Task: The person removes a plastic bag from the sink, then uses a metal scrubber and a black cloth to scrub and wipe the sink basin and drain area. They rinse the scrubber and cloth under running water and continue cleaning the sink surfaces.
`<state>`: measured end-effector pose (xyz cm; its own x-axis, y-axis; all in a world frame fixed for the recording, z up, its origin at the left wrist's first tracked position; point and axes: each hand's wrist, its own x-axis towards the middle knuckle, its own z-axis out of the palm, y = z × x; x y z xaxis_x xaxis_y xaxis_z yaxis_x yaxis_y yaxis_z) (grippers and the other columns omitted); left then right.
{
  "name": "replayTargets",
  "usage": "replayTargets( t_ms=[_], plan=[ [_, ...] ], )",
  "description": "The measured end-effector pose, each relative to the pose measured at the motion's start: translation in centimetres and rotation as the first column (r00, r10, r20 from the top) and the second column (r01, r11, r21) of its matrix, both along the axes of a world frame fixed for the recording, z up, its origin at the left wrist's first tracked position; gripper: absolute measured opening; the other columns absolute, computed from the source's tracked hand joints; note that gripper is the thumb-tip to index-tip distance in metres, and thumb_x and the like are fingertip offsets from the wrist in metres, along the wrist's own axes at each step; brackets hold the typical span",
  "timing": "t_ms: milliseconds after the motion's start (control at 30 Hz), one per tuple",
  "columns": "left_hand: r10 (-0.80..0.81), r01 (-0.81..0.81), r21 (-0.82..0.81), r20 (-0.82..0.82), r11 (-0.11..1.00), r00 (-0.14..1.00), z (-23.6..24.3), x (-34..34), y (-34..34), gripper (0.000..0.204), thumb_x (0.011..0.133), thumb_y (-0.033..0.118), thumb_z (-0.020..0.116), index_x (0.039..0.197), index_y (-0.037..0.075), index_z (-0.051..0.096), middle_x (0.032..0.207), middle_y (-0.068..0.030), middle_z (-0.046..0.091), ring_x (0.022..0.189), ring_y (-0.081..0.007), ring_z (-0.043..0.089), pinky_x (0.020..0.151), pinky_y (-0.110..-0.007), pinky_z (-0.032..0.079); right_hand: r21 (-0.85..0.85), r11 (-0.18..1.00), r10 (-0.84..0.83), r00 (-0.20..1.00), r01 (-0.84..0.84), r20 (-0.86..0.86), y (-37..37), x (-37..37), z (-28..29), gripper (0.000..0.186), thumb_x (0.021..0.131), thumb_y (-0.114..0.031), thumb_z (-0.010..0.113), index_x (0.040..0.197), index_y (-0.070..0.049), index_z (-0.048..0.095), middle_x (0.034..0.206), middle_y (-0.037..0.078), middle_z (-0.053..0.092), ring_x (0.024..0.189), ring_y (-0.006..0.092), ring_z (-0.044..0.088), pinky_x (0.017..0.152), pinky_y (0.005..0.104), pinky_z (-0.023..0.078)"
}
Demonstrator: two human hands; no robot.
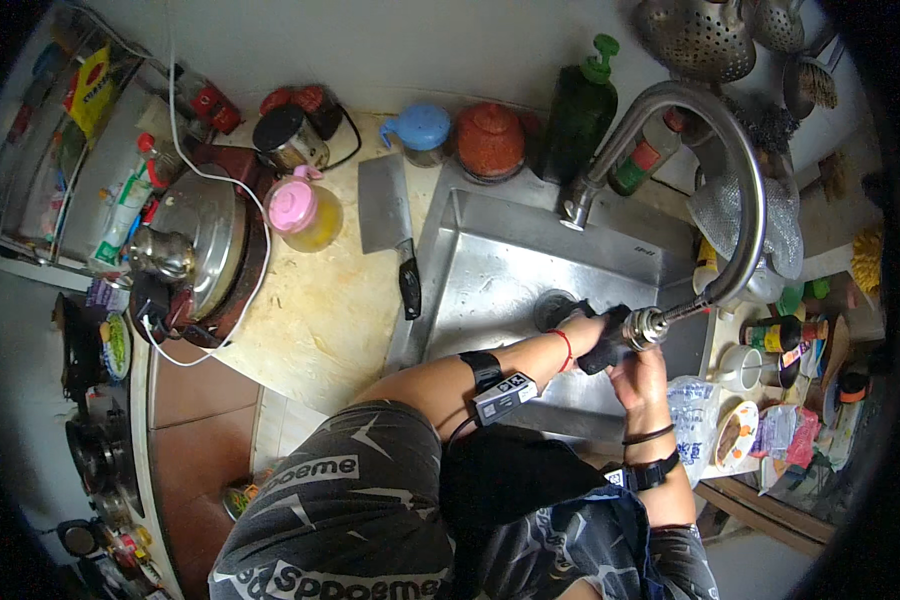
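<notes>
Over the steel sink (490,285), my left hand (582,328) and my right hand (640,380) come together just under the tap's spout end (646,326). A dark, wet-looking cloth (606,348) is bunched between them. My left fingers close around it from the left; my right hand holds it from the near right side, its fingertips partly hidden by the spout. The drain (554,308) lies just beyond my left hand. A cleaver (382,205) rests on the counter left of the sink, its black handle close to the sink rim.
A tall curved tap (755,200) arches over the right side. Along the back stand a green pump bottle (575,120), a red lidded pot (490,140) and a blue-lidded jar (422,132). A pink-lidded jar (305,212) and an electric cooker (205,250) with a white cord sit left.
</notes>
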<state>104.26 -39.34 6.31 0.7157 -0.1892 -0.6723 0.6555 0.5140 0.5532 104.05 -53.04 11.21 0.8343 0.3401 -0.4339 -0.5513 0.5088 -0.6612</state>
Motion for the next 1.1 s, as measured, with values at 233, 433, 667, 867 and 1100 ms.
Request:
replayTargets(
  t_ms=[233, 433, 667, 867, 1100],
  plan=[
    [0.102, -0.606, 0.653, 0.638, 0.455, 0.763, 5.3, 6.2, 8.9, 0.051, 0.085, 0.025, 0.065, 0.119, -0.008, 0.046, 0.073, -0.0186, 0.065, 0.073, -0.0329, 0.065, 0.067, -0.041, 0.050, -0.085, 0.996, 0.013, 0.997, -0.007, 0.074, 0.7, -0.4, 0.4, 0.023, 0.095, -0.014, 0.054, 0.118, -0.009, 0.054, 0.108, 0.007, 0.064, 0.095, 0.0218, 0.064, 0.079, 0.0358, 0.054],
    [-0.160, -0.558, 0.736, 0.648, 0.383, 0.745, 6.6, 7.7, 11.5, 0.025, 0.087, 0.020, 0.063, 0.097, -0.002, 0.059, 0.070, -0.0170, 0.064, 0.066, -0.0299, 0.065, 0.060, -0.038, 0.049, -0.141, 0.989, -0.030, 0.995, 0.043, 0.091, 0.2, -0.3, 0.9, 0.022, 0.093, -0.013, 0.057, 0.115, -0.008, 0.055, 0.105, 0.008, 0.065, 0.094, 0.0196, 0.064, 0.082, 0.0333, 0.053],
    [0.354, -0.581, 0.332, 0.541, 0.743, 0.763, 6.4, 9.7, 10.3, 0.050, 0.085, 0.012, 0.061, 0.128, -0.001, 0.041, 0.076, -0.0112, 0.068, 0.073, -0.0235, 0.067, 0.069, -0.033, 0.052, -0.239, 0.969, 0.113, 0.973, -0.064, 0.200, 0.2, -0.9, 1.7, 0.034, 0.083, 0.005, 0.051, 0.115, -0.004, 0.056, 0.102, 0.007, 0.064, 0.088, 0.0172, 0.061, 0.079, 0.0296, 0.050],
    [-0.710, 0.007, 0.860, 0.417, 0.510, 0.568, -1.7, -4.9, 6.9, 0.095, 0.068, 0.001, 0.062, 0.149, 0.006, 0.012, 0.141, -0.0259, 0.038, 0.130, -0.0415, 0.037, 0.106, -0.041, 0.034, -0.322, 0.933, 0.217, 0.965, -0.160, 0.148, 0.8, -2.6, 4.1, 0.034, 0.079, 0.006, 0.048, 0.111, -0.004, 0.055, 0.098, 0.008, 0.062, 0.086, 0.0193, 0.061, 0.078, 0.0304, 0.051],
    [-0.442, -0.150, 0.793, 0.474, 0.591, 0.762, -2.2, -9.6, 4.8, 0.088, 0.066, 0.017, 0.079, 0.139, 0.006, 0.031, 0.125, -0.0194, 0.053, 0.118, -0.0327, 0.051, 0.098, -0.044, 0.040, -0.029, 0.923, 0.382, 0.910, -0.383, 0.161, 1.1, -4.9, 5.8, 0.036, 0.074, 0.004, 0.048, 0.109, -0.005, 0.050, 0.098, 0.010, 0.059, 0.087, 0.0217, 0.060, 0.080, 0.0311, 0.051]
  ],
)
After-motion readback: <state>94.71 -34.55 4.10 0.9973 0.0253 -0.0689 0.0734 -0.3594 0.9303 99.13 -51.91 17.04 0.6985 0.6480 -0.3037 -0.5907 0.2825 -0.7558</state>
